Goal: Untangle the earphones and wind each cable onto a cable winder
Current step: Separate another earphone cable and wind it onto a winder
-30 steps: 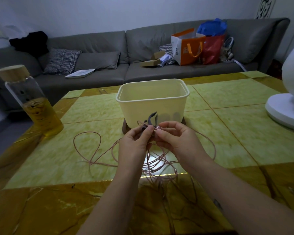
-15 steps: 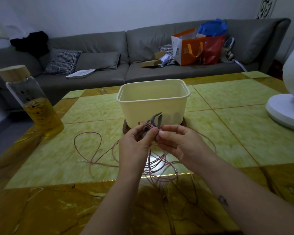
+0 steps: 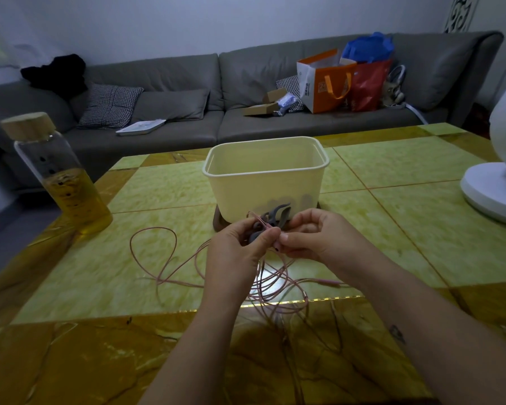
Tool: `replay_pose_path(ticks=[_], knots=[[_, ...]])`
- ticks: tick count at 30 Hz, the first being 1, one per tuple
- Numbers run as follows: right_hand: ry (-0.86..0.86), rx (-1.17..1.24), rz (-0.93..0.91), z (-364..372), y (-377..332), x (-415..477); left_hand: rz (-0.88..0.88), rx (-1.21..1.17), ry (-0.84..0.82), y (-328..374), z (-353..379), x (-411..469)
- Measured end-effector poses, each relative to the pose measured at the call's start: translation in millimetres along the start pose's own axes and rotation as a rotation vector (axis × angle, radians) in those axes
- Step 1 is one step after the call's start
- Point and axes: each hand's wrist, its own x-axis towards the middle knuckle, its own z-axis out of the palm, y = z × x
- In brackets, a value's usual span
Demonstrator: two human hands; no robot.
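Pink cable (image 3: 155, 228) sprawls on glossy marble table (image 3: 158, 194) (grey sofa (image 3: 173, 77) behind).

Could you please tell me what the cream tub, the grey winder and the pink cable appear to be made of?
Cream tub: matte plastic, slightly translucent, since dark shapes show through its wall.
Grey winder: matte, curved tabs, probably silicone or rubber; unconfirmed.
Pink cable: thin, limp loops, probably plastic-sheathed wire.

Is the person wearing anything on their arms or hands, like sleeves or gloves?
No sleeves or gloves show. The left hand and right hand are bare, with no rings or watch visible. The right forearm has one small dark mark, maybe a tattoo.
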Motion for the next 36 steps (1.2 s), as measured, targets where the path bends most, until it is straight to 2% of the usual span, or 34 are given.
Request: replay_pose_path(ticks=[13,15,17,19,20,22,24,26,31,36], knots=[[-0.033,-0.032,0.029,-3.6,2.6,2.7,-0.133,-0.165,-0.077,2.4,-1.8,0.8],[-0.077,-0.115,0.064,-8.7,-1.8,2.6,-0.132,-0.140,-0.123,5.1,-4.5,1.2],[-0.034,-0.311,0.060,-16.3,-8.0,3.6,-0.131,-0.107,-0.205,7.6,-8.6,0.7],[0.116,-0.520,-0.074,-24.3,-14.3,4.7,-0.125,-0.025,-0.318,10.8,-13.6,-0.8],[0.155,-0.549,-0.168,-26.6,-16.7,4.3,-0.125,0.021,-0.392,12.0,-16.0,-2.1],[0.039,-0.499,-0.271,-22.7,-20.2,-0.6,-0.134,0.092,-0.563,13.9,-18.8,-5.4],[-0.160,-0.492,-0.250,-14.7,-15.2,-3.6,-0.146,0.145,-0.702,14.6,-19.6,-8.0],[-0.259,-0.524,-0.202,-10.6,-7.2,-3.6,-0.152,0.174,-0.773,15.1,-19.4,-9.4],[-0.288,-0.516,-0.088,-21.3,-6.1,-3.6,-0.166,0.158,-0.755,19.7,-24.4,-11.0],[-0.305,-0.355,-0.030,-28.9,-3.4,0.1,-0.159,0.120,-0.707,21.3,-26.0,-10.5]])
